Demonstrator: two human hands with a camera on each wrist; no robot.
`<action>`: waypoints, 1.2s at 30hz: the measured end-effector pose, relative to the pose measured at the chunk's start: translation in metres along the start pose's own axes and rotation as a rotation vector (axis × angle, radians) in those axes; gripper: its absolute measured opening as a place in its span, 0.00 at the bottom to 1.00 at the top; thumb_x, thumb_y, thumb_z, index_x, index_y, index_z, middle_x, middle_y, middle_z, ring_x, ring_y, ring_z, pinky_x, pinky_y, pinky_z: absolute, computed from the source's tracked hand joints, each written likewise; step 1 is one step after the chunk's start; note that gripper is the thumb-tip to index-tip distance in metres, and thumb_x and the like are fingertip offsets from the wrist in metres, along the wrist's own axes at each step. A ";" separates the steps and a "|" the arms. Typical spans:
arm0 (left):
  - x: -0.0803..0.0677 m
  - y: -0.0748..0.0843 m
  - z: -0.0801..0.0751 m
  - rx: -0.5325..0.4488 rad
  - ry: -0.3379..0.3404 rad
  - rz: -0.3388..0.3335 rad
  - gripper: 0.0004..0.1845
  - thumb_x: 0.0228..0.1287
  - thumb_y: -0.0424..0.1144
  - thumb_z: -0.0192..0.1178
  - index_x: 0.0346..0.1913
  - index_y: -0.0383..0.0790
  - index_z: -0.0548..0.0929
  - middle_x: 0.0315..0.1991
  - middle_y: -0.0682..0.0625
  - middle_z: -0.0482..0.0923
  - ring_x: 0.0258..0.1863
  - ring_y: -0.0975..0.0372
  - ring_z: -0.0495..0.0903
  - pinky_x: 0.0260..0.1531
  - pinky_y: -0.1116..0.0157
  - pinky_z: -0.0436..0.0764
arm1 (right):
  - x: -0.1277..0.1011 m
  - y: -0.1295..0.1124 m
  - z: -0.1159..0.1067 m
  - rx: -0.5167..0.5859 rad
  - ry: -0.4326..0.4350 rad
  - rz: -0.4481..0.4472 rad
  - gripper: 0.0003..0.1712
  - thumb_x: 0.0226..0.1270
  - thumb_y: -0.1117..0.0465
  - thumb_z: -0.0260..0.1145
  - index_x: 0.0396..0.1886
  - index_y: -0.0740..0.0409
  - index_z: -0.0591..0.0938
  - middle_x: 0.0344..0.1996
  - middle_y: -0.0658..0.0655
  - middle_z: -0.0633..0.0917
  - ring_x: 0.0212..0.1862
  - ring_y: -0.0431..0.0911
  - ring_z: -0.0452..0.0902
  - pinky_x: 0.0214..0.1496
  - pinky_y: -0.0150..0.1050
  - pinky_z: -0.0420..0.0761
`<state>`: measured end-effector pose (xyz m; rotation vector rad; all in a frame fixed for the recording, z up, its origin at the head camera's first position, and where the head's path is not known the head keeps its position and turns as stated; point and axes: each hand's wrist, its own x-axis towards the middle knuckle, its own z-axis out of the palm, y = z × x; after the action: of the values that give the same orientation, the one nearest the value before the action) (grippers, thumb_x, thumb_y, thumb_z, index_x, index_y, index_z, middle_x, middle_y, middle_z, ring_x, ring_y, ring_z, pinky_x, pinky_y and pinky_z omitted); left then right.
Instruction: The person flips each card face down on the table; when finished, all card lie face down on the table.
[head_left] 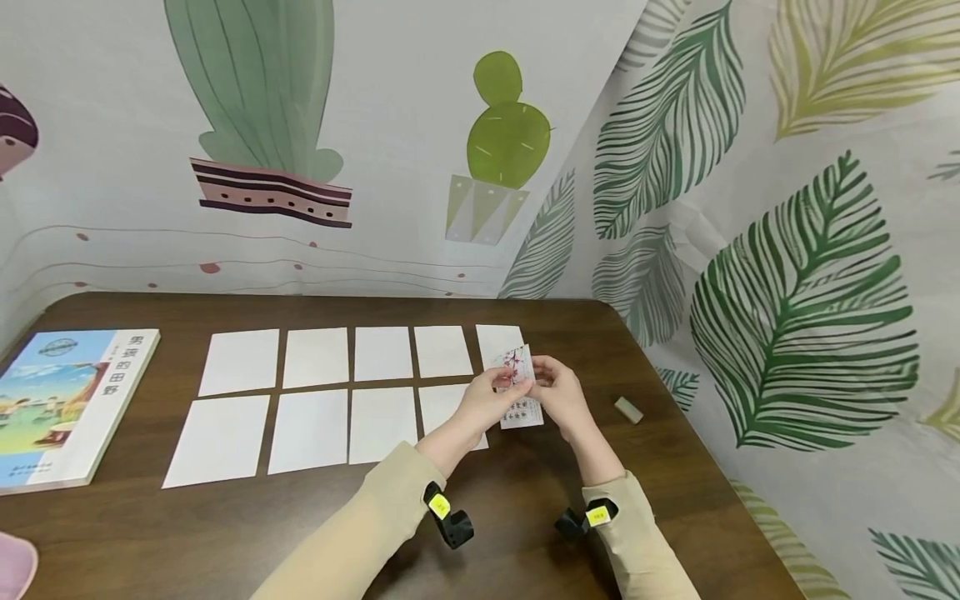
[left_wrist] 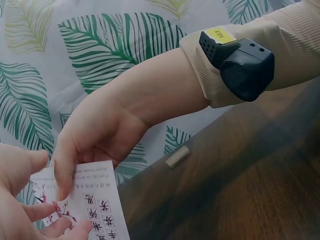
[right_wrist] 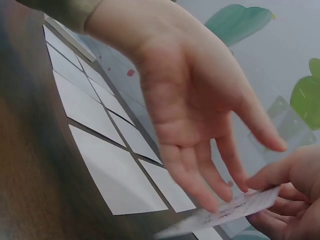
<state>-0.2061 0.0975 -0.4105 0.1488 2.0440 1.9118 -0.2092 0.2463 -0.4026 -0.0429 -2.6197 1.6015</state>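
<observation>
A small printed card with pink blossom branches and rows of dark characters is held above the table's right part. My right hand pinches its edge between thumb and fingers, as the right wrist view also shows. The fingers of my left hand are extended and reach to the card's face, its thumb standing apart from it. Whether those fingertips press on the card is hard to tell. Behind the card lies a white sheet, partly covered by it. Another white sheet is partly hidden by my left hand.
Several white sheets lie in two rows on the brown table. A thick book lies at the left. Right of my hands is a small greyish block. A pink object shows at the lower left edge.
</observation>
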 end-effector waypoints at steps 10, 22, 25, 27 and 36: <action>0.002 0.005 -0.006 -0.071 -0.043 0.024 0.26 0.68 0.42 0.58 0.65 0.33 0.74 0.58 0.41 0.80 0.55 0.54 0.80 0.53 0.58 0.81 | -0.005 0.000 -0.004 0.043 -0.227 -0.050 0.37 0.54 0.67 0.73 0.65 0.66 0.71 0.56 0.67 0.77 0.50 0.50 0.76 0.45 0.33 0.80; 0.003 -0.008 -0.004 -0.113 -0.030 0.008 0.22 0.64 0.26 0.47 0.60 0.23 0.74 0.51 0.35 0.80 0.47 0.52 0.83 0.46 0.59 0.85 | 0.004 0.020 -0.022 -0.051 -0.123 0.003 0.26 0.62 0.65 0.69 0.59 0.68 0.75 0.52 0.69 0.80 0.46 0.50 0.78 0.45 0.33 0.78; 0.005 -0.015 -0.004 -0.117 -0.022 -0.007 0.22 0.64 0.26 0.46 0.61 0.23 0.73 0.51 0.34 0.79 0.47 0.51 0.82 0.46 0.59 0.84 | 0.008 0.031 -0.025 -0.056 -0.069 0.087 0.27 0.64 0.65 0.68 0.61 0.69 0.74 0.53 0.70 0.79 0.49 0.53 0.79 0.49 0.39 0.81; 0.006 -0.020 -0.004 -0.110 -0.016 -0.016 0.22 0.64 0.26 0.46 0.60 0.22 0.73 0.50 0.34 0.79 0.45 0.52 0.82 0.44 0.60 0.84 | 0.011 0.038 -0.026 -0.040 -0.092 0.135 0.27 0.66 0.65 0.65 0.62 0.70 0.72 0.54 0.71 0.79 0.49 0.53 0.79 0.51 0.44 0.83; 0.008 -0.033 -0.004 -0.085 -0.016 -0.049 0.22 0.62 0.26 0.46 0.58 0.21 0.74 0.50 0.35 0.78 0.44 0.53 0.81 0.44 0.60 0.84 | 0.016 0.052 -0.022 -0.053 -0.158 0.233 0.18 0.67 0.67 0.64 0.53 0.74 0.75 0.41 0.63 0.82 0.36 0.43 0.78 0.41 0.40 0.85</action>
<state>-0.2097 0.0926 -0.4443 0.0920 1.9344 1.9571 -0.2241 0.2901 -0.4379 -0.2425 -2.8708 1.6661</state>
